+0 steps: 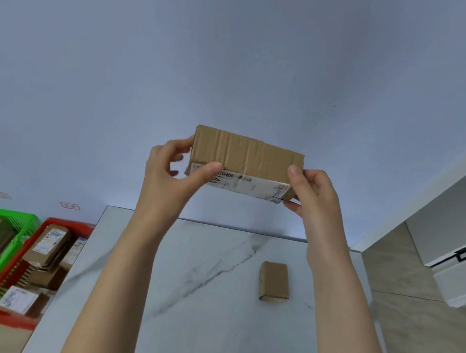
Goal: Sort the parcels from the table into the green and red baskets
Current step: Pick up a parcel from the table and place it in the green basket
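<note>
We hold a cardboard box (247, 155) up in the air, well above the table (200, 325). Our left hand (170, 175) is clamped on its left end and our right hand (313, 197) on its right end, so the hands stand apart with the box between them. Marbled tabletop shows between our forearms up to its far edge. One small parcel (274, 282) rests there, below the right hand and nearer the right forearm.

Down to the left of the left hand, past the table's left edge, sit the red basket (5, 319) and, beyond it, the green basket (3, 212), both holding labelled parcels.

A white label (250, 184) with a barcode runs along the box's lower face, its print too blurred to read.
</note>
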